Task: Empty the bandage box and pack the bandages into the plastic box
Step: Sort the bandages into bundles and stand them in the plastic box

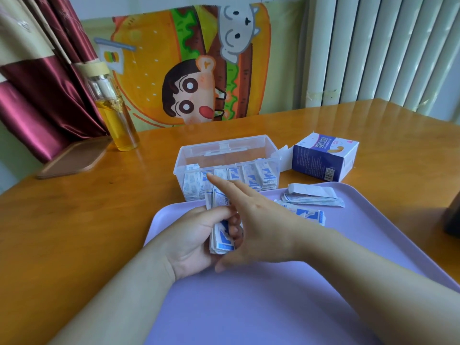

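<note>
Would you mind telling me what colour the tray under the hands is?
The tray is a plain pale lilac, with no pattern; the head view shows it clearly.

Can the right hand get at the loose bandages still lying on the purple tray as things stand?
Probably yes. The right hand is open with fingers spread, and the loose bandages lie uncovered on the purple tray just beyond it; nothing sits between them.

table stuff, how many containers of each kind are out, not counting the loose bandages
Clear plastic box: 1
Cardboard bandage box: 1
Glass bottle: 1
Purple tray: 1
Total: 4
</note>
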`<action>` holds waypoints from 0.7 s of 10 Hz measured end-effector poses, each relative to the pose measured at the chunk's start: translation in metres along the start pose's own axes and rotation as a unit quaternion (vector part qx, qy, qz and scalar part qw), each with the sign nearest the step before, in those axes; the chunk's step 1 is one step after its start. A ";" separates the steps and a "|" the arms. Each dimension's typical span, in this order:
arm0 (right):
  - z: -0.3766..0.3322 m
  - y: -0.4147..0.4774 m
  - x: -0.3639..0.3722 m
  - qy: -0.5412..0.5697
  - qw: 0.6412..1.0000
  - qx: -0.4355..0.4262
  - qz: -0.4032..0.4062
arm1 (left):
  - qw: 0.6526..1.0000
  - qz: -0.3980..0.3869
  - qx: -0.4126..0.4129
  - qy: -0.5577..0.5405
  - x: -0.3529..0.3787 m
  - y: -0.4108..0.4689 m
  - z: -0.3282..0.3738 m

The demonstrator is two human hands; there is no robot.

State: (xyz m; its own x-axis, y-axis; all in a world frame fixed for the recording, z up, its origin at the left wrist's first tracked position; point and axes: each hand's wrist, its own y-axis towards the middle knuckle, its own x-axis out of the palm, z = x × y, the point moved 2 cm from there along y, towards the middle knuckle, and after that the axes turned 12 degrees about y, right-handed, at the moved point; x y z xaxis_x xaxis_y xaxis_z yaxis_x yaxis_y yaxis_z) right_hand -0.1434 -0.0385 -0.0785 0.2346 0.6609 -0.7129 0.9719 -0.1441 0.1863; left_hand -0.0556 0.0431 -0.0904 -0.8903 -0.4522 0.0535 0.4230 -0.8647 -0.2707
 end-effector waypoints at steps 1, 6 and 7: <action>0.002 0.002 -0.001 0.027 0.999 -0.022 0.021 | 1.000 -0.013 0.003 0.016 0.000 -0.003 0.003; -0.001 0.003 0.006 0.014 0.998 -0.032 0.046 | 0.999 0.010 -0.053 -0.011 -0.001 -0.003 0.003; -0.001 0.002 0.006 0.015 0.997 -0.038 0.058 | 0.999 -0.007 -0.039 -0.015 -0.001 -0.002 0.002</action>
State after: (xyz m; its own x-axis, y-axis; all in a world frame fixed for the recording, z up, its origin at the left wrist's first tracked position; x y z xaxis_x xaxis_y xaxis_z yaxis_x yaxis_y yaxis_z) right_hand -0.1403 -0.0341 -0.0812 0.3433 0.6656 -0.6626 0.9336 -0.1648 0.3181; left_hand -0.0551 0.0447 -0.0877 -0.8901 -0.4476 0.0858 0.3954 -0.8521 -0.3429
